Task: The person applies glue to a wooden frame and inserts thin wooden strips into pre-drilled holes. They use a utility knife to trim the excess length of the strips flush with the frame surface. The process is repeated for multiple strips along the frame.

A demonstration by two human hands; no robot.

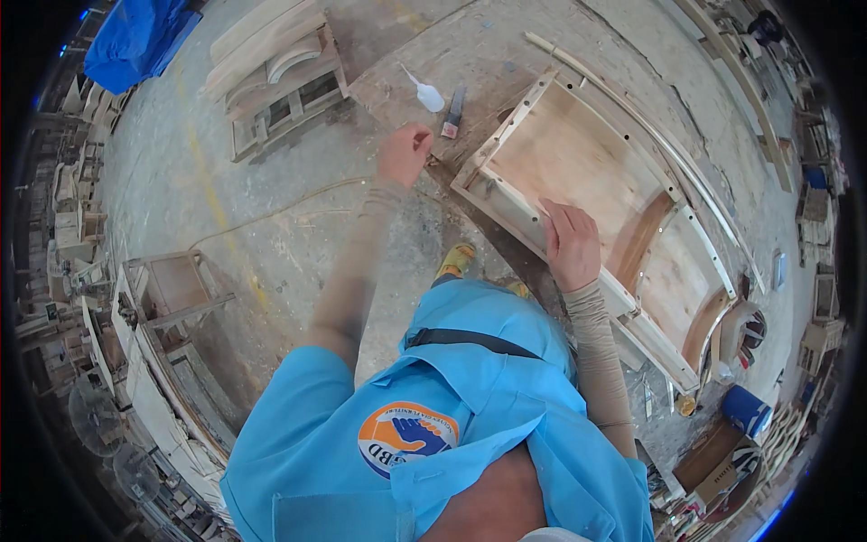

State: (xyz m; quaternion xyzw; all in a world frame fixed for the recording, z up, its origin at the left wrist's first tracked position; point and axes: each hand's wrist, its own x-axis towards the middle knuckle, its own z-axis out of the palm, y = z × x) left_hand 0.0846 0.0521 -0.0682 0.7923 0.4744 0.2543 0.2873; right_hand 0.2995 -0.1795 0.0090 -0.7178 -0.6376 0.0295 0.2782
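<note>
Counter [406, 68] surface left of the wooden chair frame [596, 181] is mostly bare. A white glue bottle [424, 92] and a small dark tool [453, 112] lie just beyond the left hand [404, 154]. Frame rails box in the right hand [572, 244]. Curved wooden strips [659, 135] border the frame's far side.

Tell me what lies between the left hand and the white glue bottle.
Bare, dusty worktop only, seen in the head view, between the left hand and the glue bottle.
</note>
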